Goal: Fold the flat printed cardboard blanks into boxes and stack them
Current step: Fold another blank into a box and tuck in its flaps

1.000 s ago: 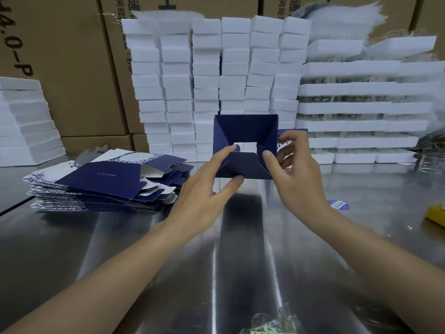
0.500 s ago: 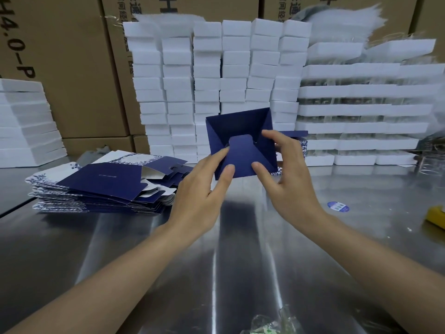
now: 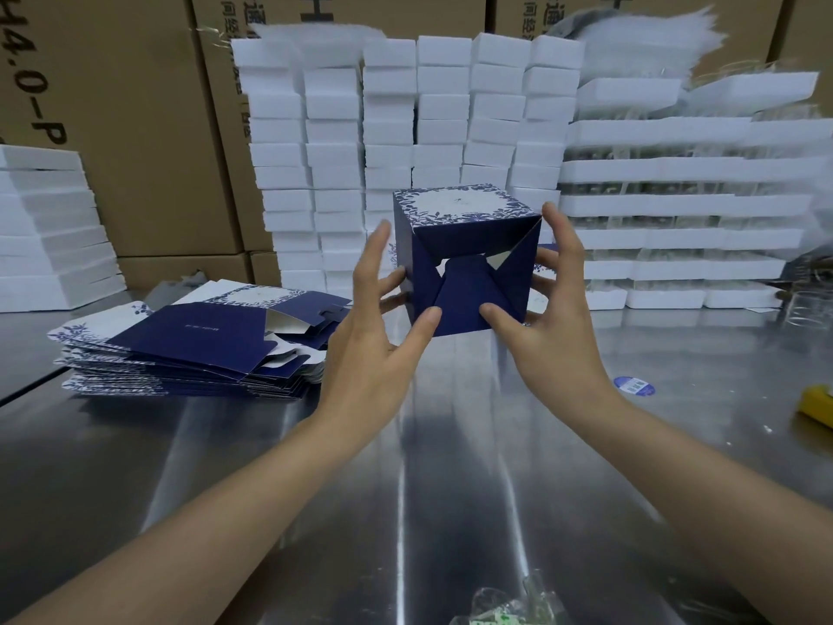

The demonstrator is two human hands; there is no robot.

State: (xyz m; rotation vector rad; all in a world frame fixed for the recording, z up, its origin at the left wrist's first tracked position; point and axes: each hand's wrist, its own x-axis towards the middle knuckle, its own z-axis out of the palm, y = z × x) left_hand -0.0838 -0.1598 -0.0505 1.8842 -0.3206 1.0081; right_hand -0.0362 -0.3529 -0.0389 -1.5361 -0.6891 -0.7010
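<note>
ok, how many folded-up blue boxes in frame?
1: the blue box, held by left hand and right hand. Pile of flat blanks at left; no finished stack visible.

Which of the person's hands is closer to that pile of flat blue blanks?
Left. The left hand holds the box just right of the pile of flat blanks; the right hand holds the box's other side, farther away.
</note>
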